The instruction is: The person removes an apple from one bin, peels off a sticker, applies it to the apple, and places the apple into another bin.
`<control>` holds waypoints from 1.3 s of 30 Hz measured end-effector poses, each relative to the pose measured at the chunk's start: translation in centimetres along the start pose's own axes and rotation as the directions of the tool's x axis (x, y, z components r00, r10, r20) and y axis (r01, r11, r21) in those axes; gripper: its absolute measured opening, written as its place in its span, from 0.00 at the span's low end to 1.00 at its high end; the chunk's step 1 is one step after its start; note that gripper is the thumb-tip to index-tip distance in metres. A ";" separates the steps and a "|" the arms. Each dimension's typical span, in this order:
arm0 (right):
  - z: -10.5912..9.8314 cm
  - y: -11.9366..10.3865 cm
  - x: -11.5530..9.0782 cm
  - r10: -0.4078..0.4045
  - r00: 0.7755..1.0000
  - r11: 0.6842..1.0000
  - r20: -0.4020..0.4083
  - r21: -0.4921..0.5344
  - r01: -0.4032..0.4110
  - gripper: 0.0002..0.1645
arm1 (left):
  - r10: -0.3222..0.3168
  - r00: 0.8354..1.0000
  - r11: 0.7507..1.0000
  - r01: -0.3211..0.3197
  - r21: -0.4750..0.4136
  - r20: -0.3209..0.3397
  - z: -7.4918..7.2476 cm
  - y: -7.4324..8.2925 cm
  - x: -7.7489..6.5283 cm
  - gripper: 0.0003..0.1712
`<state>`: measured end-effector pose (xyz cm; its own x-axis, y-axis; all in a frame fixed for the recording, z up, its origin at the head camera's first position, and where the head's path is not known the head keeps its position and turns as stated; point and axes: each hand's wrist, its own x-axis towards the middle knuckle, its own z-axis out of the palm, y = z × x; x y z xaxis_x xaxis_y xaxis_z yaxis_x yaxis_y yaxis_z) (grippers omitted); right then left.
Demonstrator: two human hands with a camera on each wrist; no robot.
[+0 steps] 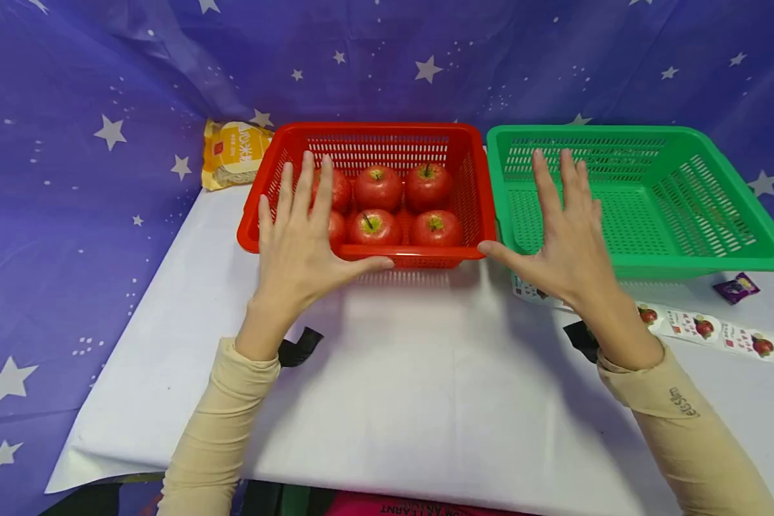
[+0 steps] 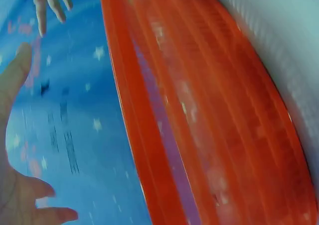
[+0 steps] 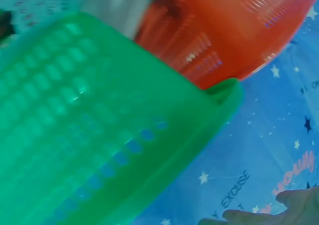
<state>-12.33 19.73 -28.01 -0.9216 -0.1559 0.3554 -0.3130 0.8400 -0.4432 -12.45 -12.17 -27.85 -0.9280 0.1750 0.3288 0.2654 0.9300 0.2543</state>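
Both hands are held up over the table with fingers straight and spread. My left hand (image 1: 299,251) overlaps the left front part of a red plastic basket (image 1: 387,129) in the head view and holds nothing. Inside that basket sit several red apples (image 1: 378,188) in two rows, some partly hidden behind the left fingers. On the other side, my right hand (image 1: 574,244) overlaps the left part of a green plastic basket (image 1: 593,131), which contains nothing visible. Its thumb tip appears at the red basket's front right corner. The right hand is also empty.
A yellow printed food packet (image 1: 235,154) lies at the back left, beside the red basket. In front of the green basket runs a strip of apple stickers (image 1: 703,327), with a small purple wrapped packet (image 1: 737,288) near it. A starry blue-purple cloth (image 1: 426,43) hangs behind.
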 end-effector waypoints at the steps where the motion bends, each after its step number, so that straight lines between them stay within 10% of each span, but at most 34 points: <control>1: 0.1 -0.3 0.4 -0.020 1.000 0.999 0.003 0.029 0.020 0.67 | -0.021 1.000 0.999 0.021 -0.030 0.010 -0.2 -0.7 0.0 0.76; 7: 1.1 -2.0 4.0 -0.091 0.988 0.987 0.124 0.144 0.073 0.65 | -0.140 0.963 0.957 0.191 -0.218 0.231 -1.8 -4.9 0.3 0.74; 12: 2.7 -2.9 7.2 -0.127 0.946 0.985 0.297 0.147 0.086 0.63 | -0.205 0.922 0.939 0.280 -0.199 0.328 -2.0 -7.4 0.7 0.75; 24: 7.0 -3.7 10.3 -0.061 0.698 0.996 0.713 -0.004 0.091 0.59 | -0.227 0.881 0.937 0.314 -0.154 0.415 -2.5 -9.1 1.4 0.62; 34: 8.5 -3.3 10.1 0.029 0.681 0.983 0.731 -0.146 0.115 0.40 | -0.247 0.851 0.927 0.346 -0.142 0.464 -2.6 -8.8 2.0 0.64; 39: 9.7 -2.9 9.8 -0.062 0.753 0.985 0.655 -0.080 0.151 0.37 | -0.247 0.848 0.928 0.346 -0.137 0.469 -2.5 -8.9 1.9 0.65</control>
<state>-22.70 10.78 -31.22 -0.8250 -0.5097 -0.2441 -0.4287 0.8459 -0.3172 -15.94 -20.94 -27.24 -0.9751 0.0700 -0.2102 -0.0392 0.8793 0.4746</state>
